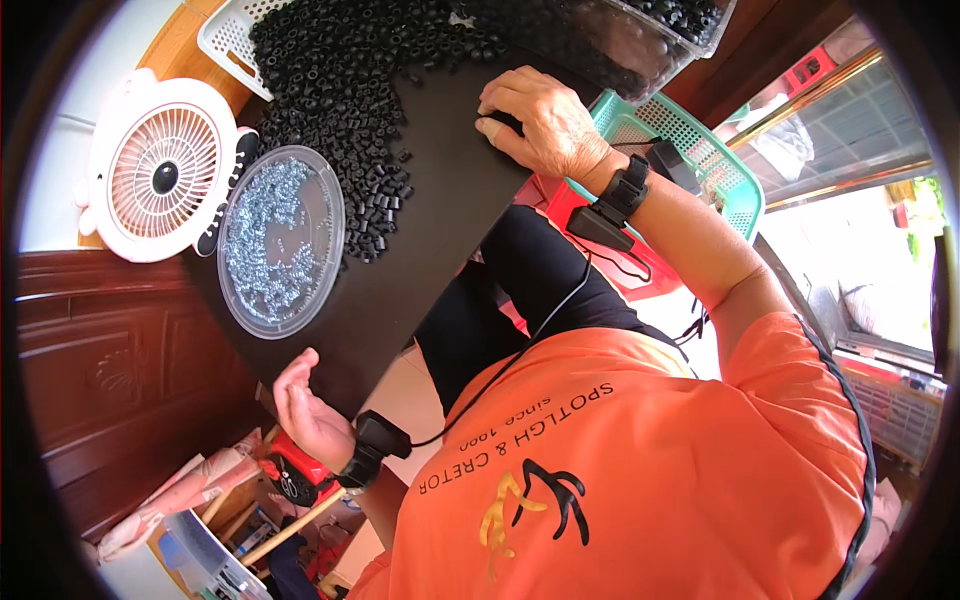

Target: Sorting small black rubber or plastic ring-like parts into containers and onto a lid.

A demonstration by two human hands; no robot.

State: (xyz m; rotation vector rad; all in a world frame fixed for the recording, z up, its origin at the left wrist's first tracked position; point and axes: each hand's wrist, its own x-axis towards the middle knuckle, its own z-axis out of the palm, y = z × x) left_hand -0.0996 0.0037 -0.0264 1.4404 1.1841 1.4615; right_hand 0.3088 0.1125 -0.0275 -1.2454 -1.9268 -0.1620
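My right hand is over the far right edge of the dark tabletop, fingers curled in toward the thumb. The thumb tip has a pale covering. Something dark shows between thumb and fingers, but I cannot make it out. Beside the near left edge of the table is my left hand, palm turned up, fingers loosely bent and apart, with nothing visible in it. Nearest to it is a round clear plastic lid or shallow dish of small silvery metal pieces. Beyond spreads a big heap of small black plastic cylinders.
A white fan stands left of the dish. At the back are a white perforated basket and a clear bin of black pieces. A green basket sits right of the table, above a red stool. A cable crosses my lap.
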